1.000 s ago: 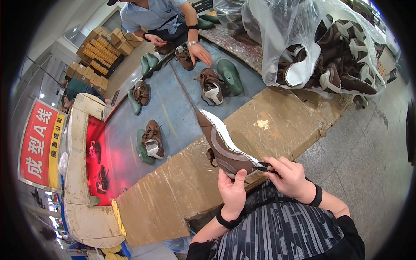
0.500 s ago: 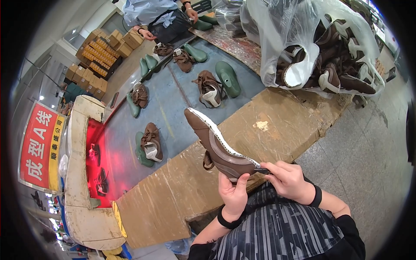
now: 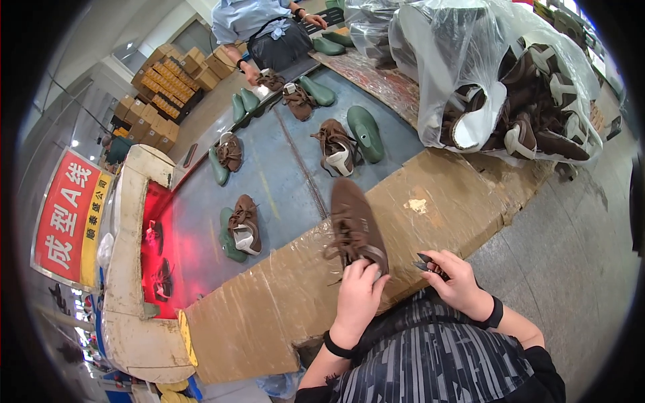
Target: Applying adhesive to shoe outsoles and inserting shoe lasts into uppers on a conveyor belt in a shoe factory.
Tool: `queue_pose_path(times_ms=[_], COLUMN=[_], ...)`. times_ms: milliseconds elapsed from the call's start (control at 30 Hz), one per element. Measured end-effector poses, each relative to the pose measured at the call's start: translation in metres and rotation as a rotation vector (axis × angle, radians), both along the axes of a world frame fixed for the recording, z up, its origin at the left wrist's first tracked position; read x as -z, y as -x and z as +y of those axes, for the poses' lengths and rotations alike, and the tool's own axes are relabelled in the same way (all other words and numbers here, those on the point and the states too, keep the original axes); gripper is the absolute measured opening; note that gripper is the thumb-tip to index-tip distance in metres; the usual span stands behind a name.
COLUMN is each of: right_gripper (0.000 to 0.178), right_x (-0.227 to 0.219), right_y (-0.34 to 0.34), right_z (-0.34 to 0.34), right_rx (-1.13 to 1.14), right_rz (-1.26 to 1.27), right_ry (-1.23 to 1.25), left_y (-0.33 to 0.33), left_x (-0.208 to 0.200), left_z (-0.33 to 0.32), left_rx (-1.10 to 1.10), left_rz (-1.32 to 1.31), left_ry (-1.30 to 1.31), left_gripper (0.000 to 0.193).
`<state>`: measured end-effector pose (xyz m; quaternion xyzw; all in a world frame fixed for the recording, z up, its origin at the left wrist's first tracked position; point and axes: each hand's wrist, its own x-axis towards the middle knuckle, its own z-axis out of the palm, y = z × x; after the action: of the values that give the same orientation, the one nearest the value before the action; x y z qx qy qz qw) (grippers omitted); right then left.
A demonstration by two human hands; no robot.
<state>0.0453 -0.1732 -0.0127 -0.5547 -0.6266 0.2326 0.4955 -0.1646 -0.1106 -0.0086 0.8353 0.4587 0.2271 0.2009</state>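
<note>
My left hand (image 3: 358, 299) is closed on the heel end of a brown lace-up shoe upper (image 3: 358, 221). The upper's laces and top face up, and its toe points away from me over the wrapped cardboard. In my right hand (image 3: 457, 285), to the right of the heel and apart from it, is a pair of small dark thread snips (image 3: 430, 264), with the blade tips parted. Past the toe, another brown upper (image 3: 334, 148) lies beside a green shoe last (image 3: 365, 134) on the blue-grey conveyor belt (image 3: 282, 168).
Cardboard (image 3: 269, 316) wrapped in film lines the near edge. A clear bag (image 3: 437, 80) full of uppers sits at the right. More uppers and lasts lie along the belt, which enters a red-lit machine (image 3: 158, 262) at the left. A co-worker (image 3: 269, 33) stands at the far end.
The upper has turned from its side, white edge showing, to laces up. My right hand with the snips has come away from the heel. The whole view has shifted slightly.
</note>
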Motion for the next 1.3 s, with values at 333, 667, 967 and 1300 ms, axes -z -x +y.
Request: queue_pose_path(times_ms=[333,667,967,1300], right_gripper=[0.029,0.027,0.026,0.027], right_x=[0.035,0.075,0.064,0.064], right_y=[-0.017,-0.052,-0.038,-0.036], right_z=[0.012,0.070,0.064,0.063], right_rx=[0.087,0.251,0.277,0.294], right_rz=[0.230,0.232,-0.014,-0.097], right_ry=[0.185,0.147,-0.022,-0.078], left_y=[0.015,-0.002,0.014,0.040], left_x=[0.029,0.039,0.031,0.032], left_z=[-0.021,0.005,0.018,0.014], left_rx=[-0.121,-0.218,-0.311,-0.162], left_rz=[-0.164,-0.260,-0.582,-1.304], left_ry=[-0.062,0.108,0.347,1.031], left_gripper=[0.079,0.097,0.082,0.049])
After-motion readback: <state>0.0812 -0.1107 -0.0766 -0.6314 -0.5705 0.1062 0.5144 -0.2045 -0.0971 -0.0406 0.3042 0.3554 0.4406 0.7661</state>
